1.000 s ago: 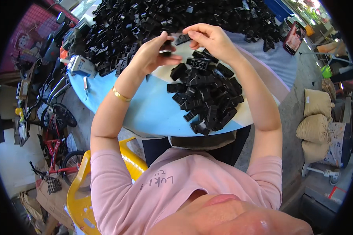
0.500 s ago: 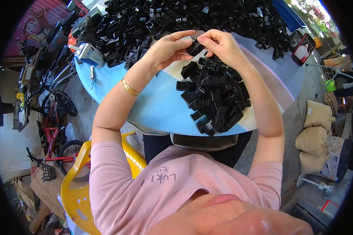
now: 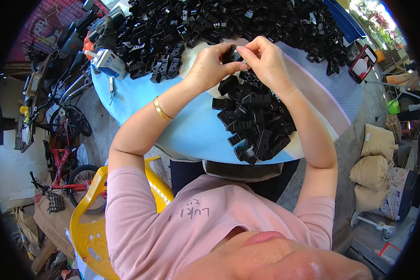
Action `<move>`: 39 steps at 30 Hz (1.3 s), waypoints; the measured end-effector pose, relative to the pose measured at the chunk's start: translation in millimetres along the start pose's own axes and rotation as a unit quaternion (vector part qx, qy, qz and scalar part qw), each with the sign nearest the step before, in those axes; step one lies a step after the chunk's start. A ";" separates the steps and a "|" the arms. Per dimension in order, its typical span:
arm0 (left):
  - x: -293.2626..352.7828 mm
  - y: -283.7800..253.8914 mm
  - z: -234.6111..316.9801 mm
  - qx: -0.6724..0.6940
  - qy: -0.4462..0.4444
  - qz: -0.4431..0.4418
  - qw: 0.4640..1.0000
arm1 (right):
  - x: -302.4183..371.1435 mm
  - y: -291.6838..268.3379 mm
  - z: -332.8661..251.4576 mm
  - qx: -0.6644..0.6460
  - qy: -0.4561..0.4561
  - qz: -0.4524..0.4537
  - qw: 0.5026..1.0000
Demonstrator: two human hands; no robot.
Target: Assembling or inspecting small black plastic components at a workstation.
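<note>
Your left hand (image 3: 210,65) and right hand (image 3: 263,58) meet at twelve o'clock above the round blue table (image 3: 140,98), fingertips pinched on one small black plastic part (image 3: 231,55) held between them. A small pile of the same parts (image 3: 254,121) lies just below, toward six o'clock; a large heap (image 3: 219,23) spreads beyond. The two-sided pinch looks slight; a slip could likely drop the part into the pile, losing it among identical pieces.
</note>
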State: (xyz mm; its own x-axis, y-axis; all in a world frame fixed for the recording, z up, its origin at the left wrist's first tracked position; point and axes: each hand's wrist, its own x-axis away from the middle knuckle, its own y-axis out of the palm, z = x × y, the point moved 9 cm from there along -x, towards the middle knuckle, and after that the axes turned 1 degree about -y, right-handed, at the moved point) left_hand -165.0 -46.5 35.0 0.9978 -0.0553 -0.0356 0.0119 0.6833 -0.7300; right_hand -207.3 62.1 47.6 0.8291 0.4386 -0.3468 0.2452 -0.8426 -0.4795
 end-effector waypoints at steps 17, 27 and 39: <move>3.6 -11.8 -9.6 0.182 0.065 0.114 0.975 | 1.3 -10.4 -14.2 -0.025 -0.051 0.029 0.998; 10.2 -9.3 14.3 0.272 0.105 -0.009 0.957 | -0.4 -10.4 -33.7 -0.069 -0.223 -0.109 0.966; 42.4 -5.4 67.8 0.088 0.331 0.011 0.939 | -42.0 -77.6 49.9 -0.060 0.013 -0.008 0.998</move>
State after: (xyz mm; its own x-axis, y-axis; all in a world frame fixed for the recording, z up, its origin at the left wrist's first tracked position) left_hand -118.4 -3.2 83.7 0.7397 -0.4402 -0.5090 0.0602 0.7966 -0.6015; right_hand -286.2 124.7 59.1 0.8370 0.4447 -0.3189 0.3150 -0.8681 -0.3837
